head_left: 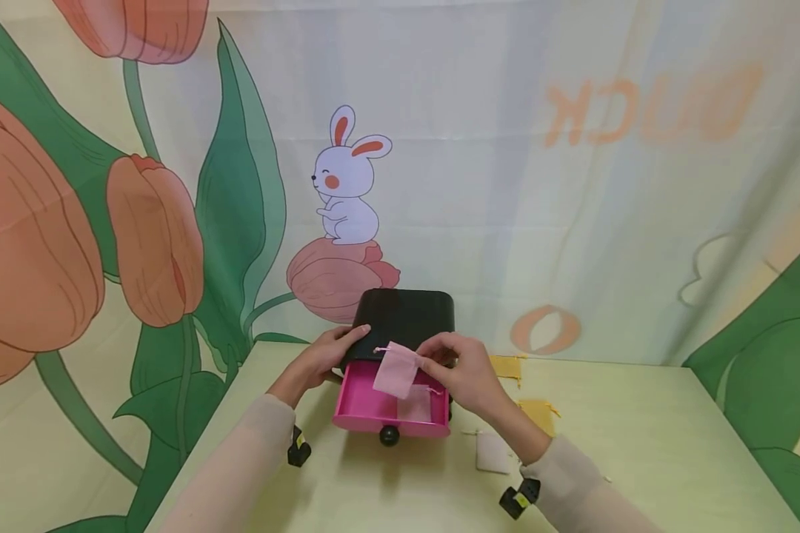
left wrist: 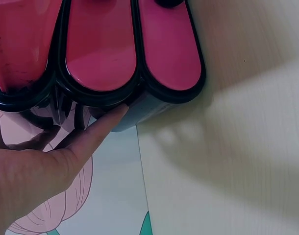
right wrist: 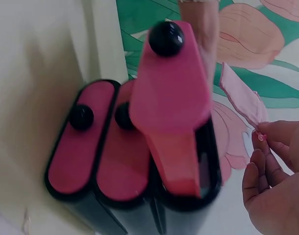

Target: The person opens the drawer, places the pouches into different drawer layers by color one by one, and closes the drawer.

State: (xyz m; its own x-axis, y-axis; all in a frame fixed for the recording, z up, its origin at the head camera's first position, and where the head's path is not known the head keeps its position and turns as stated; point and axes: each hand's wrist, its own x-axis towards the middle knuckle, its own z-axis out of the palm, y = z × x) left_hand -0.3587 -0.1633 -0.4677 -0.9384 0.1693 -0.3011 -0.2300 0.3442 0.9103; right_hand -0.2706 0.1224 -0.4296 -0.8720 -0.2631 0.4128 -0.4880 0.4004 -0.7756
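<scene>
Pale-pink cloth drawstring pouch [head_left: 395,374]: hangs just left of my right hand [head_left: 463,370], above the open hot-pink plastic drawer [head_left: 360,396]. Its long axis runs from the mouth at the top down toward the drawer, the foot leaning slightly left. My right hand is the nearer one; my left hand [head_left: 323,357] lies farther off, on the pouch's other side, apart from it.
Pouch's look: flat, thin, roughly rectangular, with a thin pink cord [head_left: 381,349] whose tip pokes out on the side away from my right fingers. Whether anything is inside, I cannot tell.
Right-hand pinch: thumb and forefinger meet on the pouch's upper corner, by the cord; the other fingers bend inward.
Left-hand rest: fairly open, thumb over the top edge of the black, round-cornered cabinet [head_left: 407,318], fingers along its left side. How hard they press, I cannot tell.
Drawer: below and left of my right hand, drawn out toward me, with a round black knob [head_left: 390,435] in front. A second pale-pink pouch [head_left: 415,404] lies in its right part.
Lower drawers [right wrist: 78,152]: two, pushed in beneath the open one.
Pale table [head_left: 640,429]: a whitish pouch [head_left: 492,453] lies nearer me than my right hand; two mustard-yellow pouches [head_left: 537,416] lie to that hand's right.
</scene>
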